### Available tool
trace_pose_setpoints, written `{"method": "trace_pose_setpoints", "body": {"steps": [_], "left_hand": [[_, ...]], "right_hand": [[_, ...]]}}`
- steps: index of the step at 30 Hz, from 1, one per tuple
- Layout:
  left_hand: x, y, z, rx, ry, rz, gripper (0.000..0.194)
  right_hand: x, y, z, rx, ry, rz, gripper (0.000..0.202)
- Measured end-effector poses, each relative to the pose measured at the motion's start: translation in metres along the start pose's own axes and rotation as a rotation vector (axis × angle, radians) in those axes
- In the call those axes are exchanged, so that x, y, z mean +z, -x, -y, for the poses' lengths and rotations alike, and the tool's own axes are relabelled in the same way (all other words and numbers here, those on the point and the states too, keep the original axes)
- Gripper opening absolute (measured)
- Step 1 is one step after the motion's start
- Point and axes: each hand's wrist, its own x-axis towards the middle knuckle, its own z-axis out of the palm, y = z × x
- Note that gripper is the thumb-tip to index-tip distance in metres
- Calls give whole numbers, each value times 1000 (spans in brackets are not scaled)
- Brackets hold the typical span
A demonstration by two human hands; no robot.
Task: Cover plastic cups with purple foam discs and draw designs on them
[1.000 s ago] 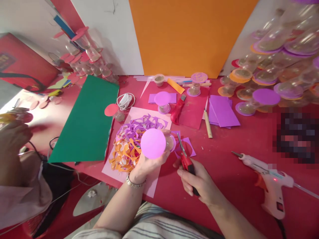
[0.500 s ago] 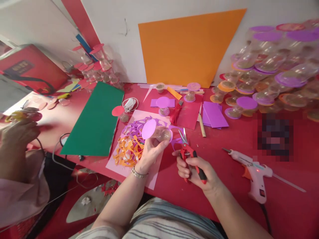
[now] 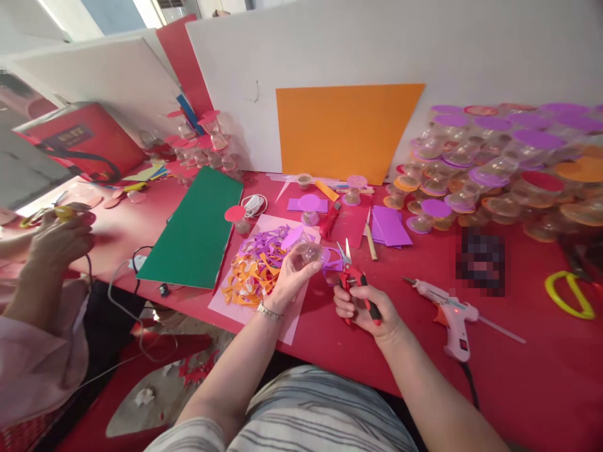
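My left hand [image 3: 293, 276] is wrapped round an hourglass [image 3: 311, 252] of clear plastic with purple foam discs at its ends, lying tilted. Purple and orange foam scraps [image 3: 252, 276] are heaped on a pink sheet [image 3: 291, 326] beneath and left of that hand. Held in my right hand [image 3: 370, 307] are red-and-black-handled snips [image 3: 349, 270], their blades parted and pointing away from me. A strip of purple foam offcut [image 3: 333, 260] hangs or lies between the hourglass and the blades; I cannot tell which.
A glue gun [image 3: 450, 314] lies at right, its light red. Stacked hourglasses [image 3: 471, 163] fill the back right. Purple foam sheets [image 3: 390, 226], a wooden-handled knife [image 3: 370, 242] and a green sheet [image 3: 193, 238] lie around. A co-worker's hands [image 3: 61, 242] hold scissors at far left.
The view has tilted up and shifted, bringing yellow-handled scissors into sight at right. The hourglass has turned slightly in my left hand; the snips stay parted.
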Motion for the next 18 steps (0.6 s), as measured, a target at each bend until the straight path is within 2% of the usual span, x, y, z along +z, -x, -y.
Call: {"method": "trace_pose_setpoints", "body": {"steps": [3, 9, 14, 18], "left_hand": [[1, 0, 3, 5, -28, 49, 46], [1, -3, 2, 62, -353, 201, 39], [3, -5, 2, 96, -448, 367, 36], [3, -3, 7, 112, -493, 320, 42]], "right_hand": [[-1, 1, 0, -34, 14, -20, 23], [-4, 4, 10, -192, -10, -144, 33], [0, 5, 13, -389, 16, -401, 39], [4, 4, 7, -415, 57, -463, 41]]}}
